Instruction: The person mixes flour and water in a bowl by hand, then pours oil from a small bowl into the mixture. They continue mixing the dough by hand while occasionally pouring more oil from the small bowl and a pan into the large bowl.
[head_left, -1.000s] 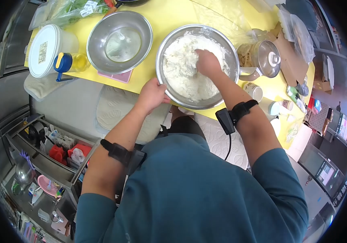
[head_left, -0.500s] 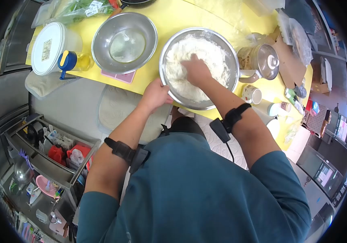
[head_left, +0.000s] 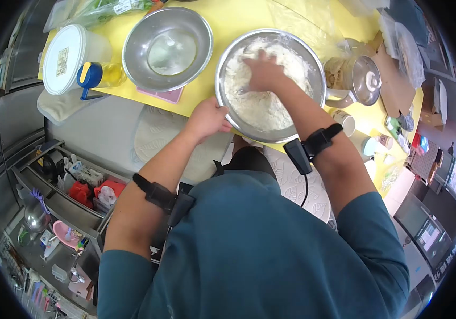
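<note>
A steel mixing bowl (head_left: 318,80) of white flour (head_left: 270,111) stands at the front edge of the yellow table. My left hand (head_left: 209,121) grips its near-left rim, thumb on the rim and fingers below. Inside the bowl, my right hand (head_left: 265,73) is spread over the flour, fingers apart and their tips partly sunk in it. The flour looks loose and clumpy. To the left, a second steel bowl (head_left: 132,53) holds a clear liquid and sits on a pink board (head_left: 172,95).
Left on the yellow table (head_left: 193,103) are a white-lidded tub (head_left: 63,58) and an oil jug (head_left: 97,75) with a blue top. A glass-lidded pot (head_left: 363,80), a mug (head_left: 344,122) and cardboard (head_left: 398,87) stand right. Bagged greens (head_left: 100,10) lie at the back.
My right hand has shifted slightly within the flour, and its fingers are now more spread. My left hand keeps its hold on the rim. The whole view has shifted a little.
</note>
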